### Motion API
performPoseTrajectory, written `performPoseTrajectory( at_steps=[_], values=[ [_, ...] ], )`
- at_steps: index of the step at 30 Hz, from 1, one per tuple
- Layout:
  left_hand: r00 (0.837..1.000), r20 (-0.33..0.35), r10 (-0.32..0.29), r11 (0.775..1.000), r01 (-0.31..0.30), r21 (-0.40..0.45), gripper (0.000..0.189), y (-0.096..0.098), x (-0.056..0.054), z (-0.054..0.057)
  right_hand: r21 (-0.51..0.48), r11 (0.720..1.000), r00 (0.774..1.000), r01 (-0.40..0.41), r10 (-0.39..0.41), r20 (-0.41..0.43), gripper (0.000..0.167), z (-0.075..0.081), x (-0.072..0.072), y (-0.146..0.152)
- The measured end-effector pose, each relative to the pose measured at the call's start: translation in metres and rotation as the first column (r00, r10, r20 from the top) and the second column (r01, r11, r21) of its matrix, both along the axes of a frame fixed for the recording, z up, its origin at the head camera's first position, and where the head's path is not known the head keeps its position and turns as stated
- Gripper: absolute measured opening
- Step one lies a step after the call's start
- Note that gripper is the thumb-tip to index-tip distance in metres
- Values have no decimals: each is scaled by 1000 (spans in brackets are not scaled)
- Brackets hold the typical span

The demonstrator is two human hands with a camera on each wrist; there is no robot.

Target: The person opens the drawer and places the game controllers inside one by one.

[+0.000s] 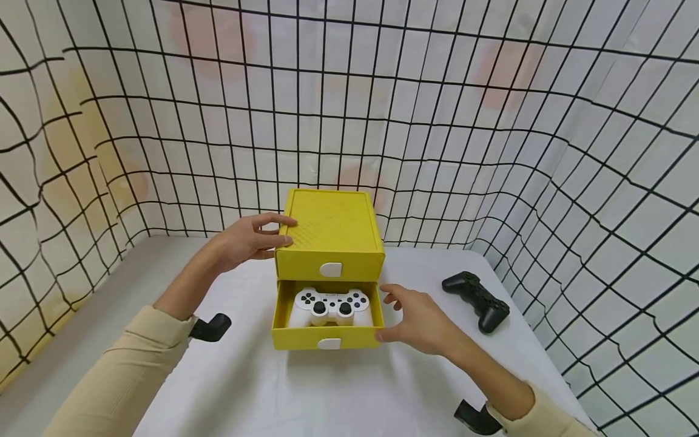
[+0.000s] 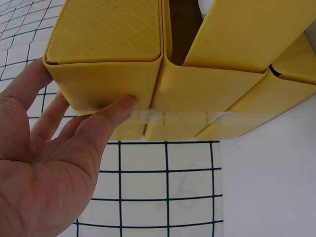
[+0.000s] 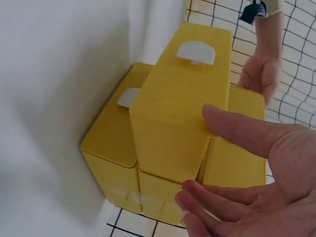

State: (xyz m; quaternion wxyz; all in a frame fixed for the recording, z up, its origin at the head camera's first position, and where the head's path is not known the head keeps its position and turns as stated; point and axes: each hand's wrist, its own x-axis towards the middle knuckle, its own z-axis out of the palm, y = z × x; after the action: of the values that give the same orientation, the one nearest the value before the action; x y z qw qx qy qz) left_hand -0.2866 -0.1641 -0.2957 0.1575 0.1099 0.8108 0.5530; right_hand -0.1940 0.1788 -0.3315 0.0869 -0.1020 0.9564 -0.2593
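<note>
A yellow drawer box (image 1: 334, 221) stands on the table, its middle drawer (image 1: 295, 338) pulled out. Inside that drawer lies a white game controller (image 1: 330, 306) with black sticks. My left hand (image 1: 248, 240) rests against the box's upper left side, two of its digits reaching onto the top; in the left wrist view a fingertip (image 2: 129, 102) touches the side wall. At the open drawer's right side is my right hand (image 1: 415, 321), its thumb at the front corner and the other fingers along the side, loosely bent. The right wrist view shows the thumb (image 3: 217, 116) against the drawer.
To the right on the white table (image 1: 349, 406) lies a black game controller (image 1: 476, 300). A black wire grid (image 1: 349, 115) encloses the back and both sides. Below the pulled-out drawer, a bottom drawer (image 3: 111, 140) is pushed in.
</note>
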Motion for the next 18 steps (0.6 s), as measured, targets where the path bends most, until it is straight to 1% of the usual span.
performPoseTrajectory(
  at_steps=[6,9,13,18],
  values=[
    [1000,0,1,1000,-1,3,54,0,0,-1,-46,998,1000,-31,31,-2,95,-5,-7,4],
    [1000,-2,-4,1000,4,6,54,0,-1,-1,-75,996,999,-46,47,12,98,-6,-10,6],
    [1000,-5,-9,1000,9,5,55,0,-2,-2,-106,994,998,-41,46,44,98,-7,-14,7],
    [1000,-8,0,1000,0,-8,56,0,-3,-3,-141,990,998,-30,37,47,95,-10,-16,7]
  ],
)
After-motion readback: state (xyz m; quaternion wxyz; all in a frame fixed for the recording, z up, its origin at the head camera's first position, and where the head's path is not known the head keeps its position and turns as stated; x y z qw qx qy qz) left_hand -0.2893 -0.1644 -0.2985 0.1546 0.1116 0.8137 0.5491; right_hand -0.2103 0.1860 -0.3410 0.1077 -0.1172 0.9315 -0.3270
